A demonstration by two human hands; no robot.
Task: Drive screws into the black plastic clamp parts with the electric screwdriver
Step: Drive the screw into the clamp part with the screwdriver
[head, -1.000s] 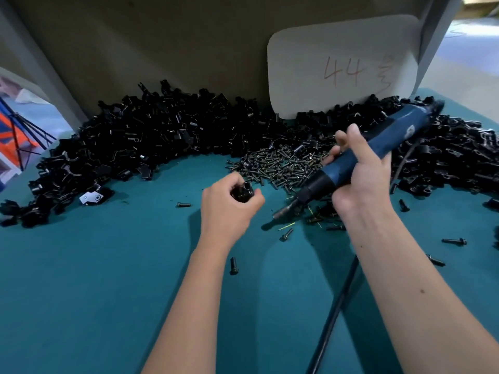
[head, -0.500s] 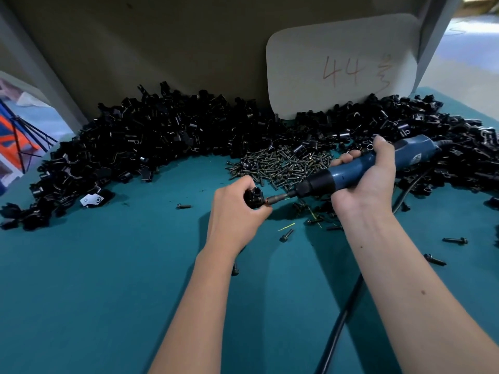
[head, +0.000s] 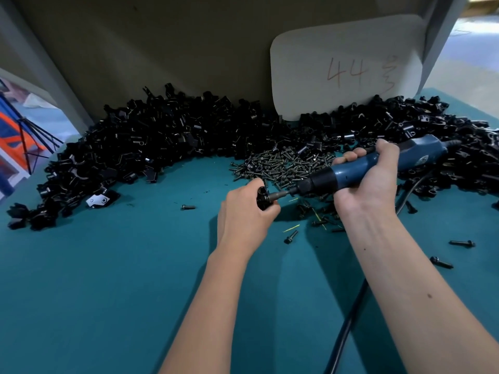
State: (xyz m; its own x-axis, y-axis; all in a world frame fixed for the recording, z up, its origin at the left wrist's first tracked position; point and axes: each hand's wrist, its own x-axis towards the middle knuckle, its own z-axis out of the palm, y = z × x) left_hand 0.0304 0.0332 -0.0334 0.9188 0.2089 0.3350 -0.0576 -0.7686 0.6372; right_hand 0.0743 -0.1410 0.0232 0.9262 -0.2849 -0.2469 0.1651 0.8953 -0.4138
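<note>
Left hand (head: 247,214) is curled round one black clamp part (head: 262,198), pinching it just above the counter (head: 108,279), roughly mid-counter and just in front of the loose screw pile (head: 280,164). Right hand (head: 364,184) is wrapped round the blue electric screwdriver (head: 364,171), thumb over the top. The tool lies nearly level, with its bit (head: 279,195) meeting the clamp's side. The screw itself is hidden between bit and part, so its depth can't be judged.

Step in hand: driving a screw into the held clamp, probably mid-drive.

To do it well:
- Keep the bit in line with the screw hole; a tilted tool may slip off the head or cross the thread.
- Push steadily along the tool's axis and let the left hand brace against that push.
- Keep the left fingertips away from the bit's path; they sit very close to it.
- Stop once the head seats, since plastic likely strips if overdriven.
- Watch the cord (head: 348,319) running back toward the near edge between the forearms; a snag could tug the tool off line.

The big heap of clamp parts (head: 162,141) runs along the counter's far edge, under a white card (head: 345,66) marked 44. Stray screws (head: 290,237) lie scattered toward the right edge.
</note>
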